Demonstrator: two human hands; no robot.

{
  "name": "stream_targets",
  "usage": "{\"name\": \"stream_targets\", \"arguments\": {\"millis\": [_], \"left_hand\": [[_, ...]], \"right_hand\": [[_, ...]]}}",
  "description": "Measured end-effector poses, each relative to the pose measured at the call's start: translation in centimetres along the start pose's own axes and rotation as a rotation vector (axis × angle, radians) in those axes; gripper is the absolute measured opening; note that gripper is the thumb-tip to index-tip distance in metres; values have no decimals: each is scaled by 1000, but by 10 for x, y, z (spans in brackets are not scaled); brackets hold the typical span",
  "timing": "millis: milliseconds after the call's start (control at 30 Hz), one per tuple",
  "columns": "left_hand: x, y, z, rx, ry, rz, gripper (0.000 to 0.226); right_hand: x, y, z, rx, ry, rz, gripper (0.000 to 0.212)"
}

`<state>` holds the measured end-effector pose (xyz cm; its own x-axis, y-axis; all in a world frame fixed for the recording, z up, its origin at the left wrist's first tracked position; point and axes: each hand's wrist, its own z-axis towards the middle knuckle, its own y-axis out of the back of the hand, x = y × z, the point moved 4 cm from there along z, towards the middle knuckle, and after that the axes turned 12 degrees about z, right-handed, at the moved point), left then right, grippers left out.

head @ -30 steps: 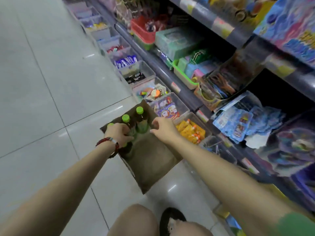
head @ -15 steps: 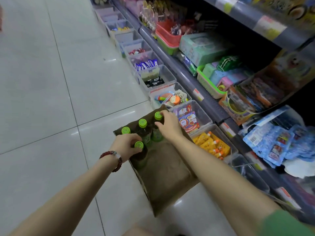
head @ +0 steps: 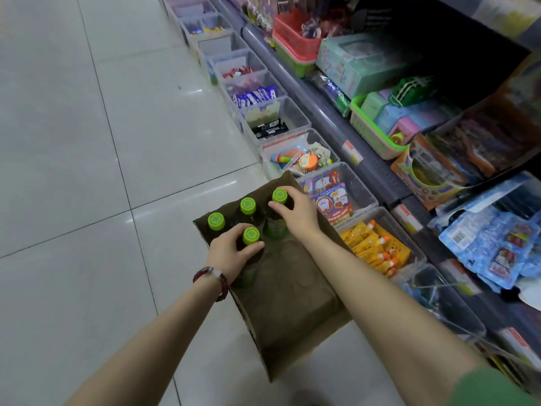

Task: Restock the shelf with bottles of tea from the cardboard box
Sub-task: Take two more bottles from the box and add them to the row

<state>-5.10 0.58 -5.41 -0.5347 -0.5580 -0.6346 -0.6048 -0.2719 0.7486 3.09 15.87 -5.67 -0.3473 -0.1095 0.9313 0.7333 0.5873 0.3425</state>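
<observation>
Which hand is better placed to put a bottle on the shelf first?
Probably the right hand: it grips the bottle nearest the shelf; the left hand is farther away.

both forearms bare all the way down, no watch or gloves. left hand has a dark red beaded bracelet at the wrist with one pale, whitish bead or charm on top, hard to tell which. right hand plain, and a green sleeve edge shows up near that shoulder, bottom corner.
</observation>
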Motion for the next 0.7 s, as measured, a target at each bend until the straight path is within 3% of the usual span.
{"name": "stream_targets", "arguments": {"millis": [267,400,567,700], "left_hand": [[-2,3,2,-52,25,-57,34],[-12,17,7,-27,50,-203,39],[-48,57,11,2,48,-283,32],[-96,111,1,-20,25,-210,27]], "right_hand": [[4,5,-11,-43,6,34,35],[15,15,-15,-12,12,53,35],[45,41,-27,-44,-22,102,23],[101,73,-47,-66,-47,115,22]]}}
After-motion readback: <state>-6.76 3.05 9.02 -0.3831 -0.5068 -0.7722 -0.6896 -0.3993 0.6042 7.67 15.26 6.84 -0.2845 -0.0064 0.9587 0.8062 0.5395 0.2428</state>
